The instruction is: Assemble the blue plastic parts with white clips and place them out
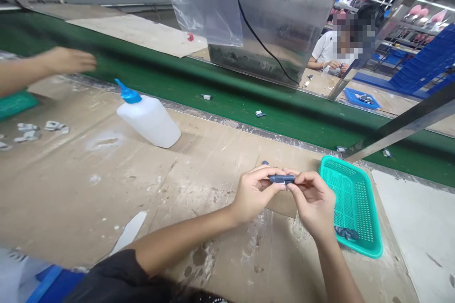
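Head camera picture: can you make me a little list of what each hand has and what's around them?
Left hand: holds one end of a dark blue piece
Right hand: fingers at its other end
Beside right hand: green basket, dark pieces inside
Standing: blue-topped white bottle
Far left: another person's hand

The part (282, 179) is between the left hand (253, 192) and right hand (318, 201), above the surface (188, 175). Right of them is a basket (343, 194), pieces (346, 233) in its near end. Farther back, left, is a bottle (151, 122); left of that, loose bits (27, 132). Behind the surface runs a belt (231, 97) carrying small parts (259, 114); beyond it, right, a tray (351, 95).
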`<state>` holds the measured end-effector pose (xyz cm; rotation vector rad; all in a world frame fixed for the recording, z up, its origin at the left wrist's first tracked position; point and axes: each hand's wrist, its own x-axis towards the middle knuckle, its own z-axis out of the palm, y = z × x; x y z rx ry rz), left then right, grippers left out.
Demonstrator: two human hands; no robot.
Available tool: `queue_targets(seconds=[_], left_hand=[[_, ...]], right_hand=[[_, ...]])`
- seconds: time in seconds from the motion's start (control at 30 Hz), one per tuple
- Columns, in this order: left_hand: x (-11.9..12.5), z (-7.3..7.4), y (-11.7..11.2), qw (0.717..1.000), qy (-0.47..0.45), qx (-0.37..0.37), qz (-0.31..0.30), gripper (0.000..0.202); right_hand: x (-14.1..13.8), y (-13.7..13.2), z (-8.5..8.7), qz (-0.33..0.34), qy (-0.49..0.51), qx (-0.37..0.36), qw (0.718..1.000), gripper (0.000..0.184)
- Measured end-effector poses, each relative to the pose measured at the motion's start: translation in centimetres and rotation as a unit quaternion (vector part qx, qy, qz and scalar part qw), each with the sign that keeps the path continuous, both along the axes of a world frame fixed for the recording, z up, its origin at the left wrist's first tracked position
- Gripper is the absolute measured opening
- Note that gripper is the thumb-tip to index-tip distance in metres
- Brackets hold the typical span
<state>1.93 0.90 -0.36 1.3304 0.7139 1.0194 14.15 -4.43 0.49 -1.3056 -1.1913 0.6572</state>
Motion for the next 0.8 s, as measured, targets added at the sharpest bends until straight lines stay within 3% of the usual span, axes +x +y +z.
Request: queue_targets(seconds=[0.07,0.13,0.23,0.27,0.33,0.4,0.5,0.67,0.8], left_hand=[[0.2,0.5,-0.2,0.998,0.036,0.043,-0.005,0.014],[0.8,0.6,0.6,0.994,0.067,0.068,-0.059,0.015],[3.3,0.0,4.0,0.973,0.110,0.077,-0.187,0.022],[4.6,-0.4,5.7,0.966,0.130,0.089,-0.204,0.025],[7.2,-1.3,9.3,0.958,0.204,0.143,-0.140,0.025],[9.6,-2.3,12.9,0.936,0.296,0.174,-0.072,0.024],[11.6,-3.6,16.9,0.920,0.341,0.191,-0.023,0.025],[11.2,-4.8,20.7,0.906,0.379,0.183,0.043,0.033],[10.1,-5.4,22.9,0.916,0.371,0.145,0.039,0.016]], right_hand=[[0.5,-0.6,0.3,-0.010,-0.068,0.029,0.997,0.010],[1.6,-0.8,0.4,-0.020,-0.097,0.032,0.995,0.011],[5.1,-0.8,0.2,-0.018,-0.084,-0.029,0.996,0.015],[6.6,-0.9,0.1,-0.016,-0.100,-0.058,0.993,0.019],[9.8,-1.3,-0.4,-0.023,-0.196,-0.115,0.974,0.029],[12.5,-2.1,-1.2,-0.015,-0.298,-0.181,0.937,0.029],[14.6,-3.7,-2.8,0.056,-0.362,-0.280,0.887,0.028],[14.2,-5.1,-4.2,0.089,-0.373,-0.330,0.863,0.035],[13.6,-4.7,-3.8,0.113,-0.388,-0.334,0.852,0.038]])
